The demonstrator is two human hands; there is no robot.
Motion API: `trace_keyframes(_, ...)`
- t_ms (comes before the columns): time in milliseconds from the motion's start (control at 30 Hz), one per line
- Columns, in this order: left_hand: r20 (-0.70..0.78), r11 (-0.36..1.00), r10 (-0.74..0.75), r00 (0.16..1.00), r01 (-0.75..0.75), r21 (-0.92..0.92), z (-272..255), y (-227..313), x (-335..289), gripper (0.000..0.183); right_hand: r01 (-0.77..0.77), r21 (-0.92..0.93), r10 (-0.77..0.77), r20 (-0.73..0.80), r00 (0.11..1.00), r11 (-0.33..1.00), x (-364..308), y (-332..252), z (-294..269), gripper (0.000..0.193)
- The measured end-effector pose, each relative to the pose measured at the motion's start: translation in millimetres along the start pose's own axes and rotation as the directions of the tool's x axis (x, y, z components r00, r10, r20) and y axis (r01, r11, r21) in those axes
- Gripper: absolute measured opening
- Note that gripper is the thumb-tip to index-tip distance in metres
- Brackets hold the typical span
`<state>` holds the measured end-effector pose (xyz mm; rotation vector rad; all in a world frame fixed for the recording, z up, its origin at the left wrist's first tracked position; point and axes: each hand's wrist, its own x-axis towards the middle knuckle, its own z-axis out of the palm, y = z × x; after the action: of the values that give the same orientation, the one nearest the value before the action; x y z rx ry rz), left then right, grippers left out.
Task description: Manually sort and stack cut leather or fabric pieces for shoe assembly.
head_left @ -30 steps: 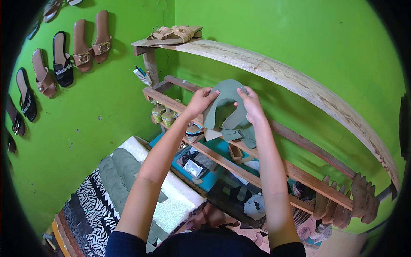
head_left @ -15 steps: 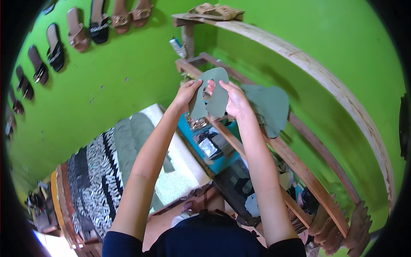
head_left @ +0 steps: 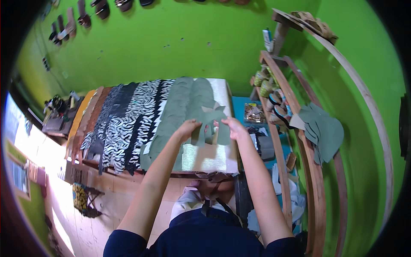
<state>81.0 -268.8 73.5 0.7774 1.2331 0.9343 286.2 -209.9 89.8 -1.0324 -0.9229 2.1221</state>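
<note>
Between both my hands, a flat green horseshoe-shaped cut piece [head_left: 223, 135] is held up over the table, its two ends hanging down. My left hand [head_left: 189, 128] pinches its left side. On the opposite side, my right hand [head_left: 233, 127] grips it with thumb and fingers. Beneath and beyond lie rows of overlapping green cut pieces [head_left: 177, 103]. A shiny pale bare part of the tabletop [head_left: 199, 162] shows below the held piece. More green pieces [head_left: 325, 130] hang over a rail of the wooden rack to the right.
Left of the green rows lie zebra-patterned pieces [head_left: 124, 141], then dark, brown and orange ones [head_left: 87, 109]. The wooden rack [head_left: 314, 180] rises on my right, with sandals [head_left: 314, 23] on top. A tray of small parts [head_left: 255, 113] sits on a blue surface. A stool [head_left: 85, 199] stands on the floor.
My view has swung left, from the rack to the table. Both hands have carried the green piece from in front of the rack to above the table.
</note>
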Motion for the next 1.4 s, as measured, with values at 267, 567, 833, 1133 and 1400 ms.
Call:
trace_keyframes(267,-0.181,0.985,-0.156,0.971,0.14,-0.1,-43,-89,-23,0.027,-0.282,-0.014,0.281,-0.019,0.959,0.959,35,103,2,0.032)
trace_keyframes(567,-0.3,0.995,-0.089,0.95,0.101,0.024,-51,-81,4,0.024,-0.231,0.088,0.234,-0.024,0.972,0.969,63,102,-5,0.04)
trace_keyframes(833,-0.339,0.965,0.0,0.941,0.088,0.245,-61,-75,41,0.024,-0.102,0.063,0.113,-0.211,0.971,0.993,86,100,-15,0.038)
trace_keyframes(1133,-0.103,0.275,0.433,0.896,-0.022,0.961,-50,-30,25,0.041,-0.117,-0.935,-0.488,-0.278,0.827,0.334,80,68,20,0.03)
trace_keyframes(1400,0.212,-0.054,0.537,0.816,-0.218,0.974,-42,-98,49,0.054,0.071,-0.953,-0.525,0.224,0.821,-0.294,75,142,19,0.045)
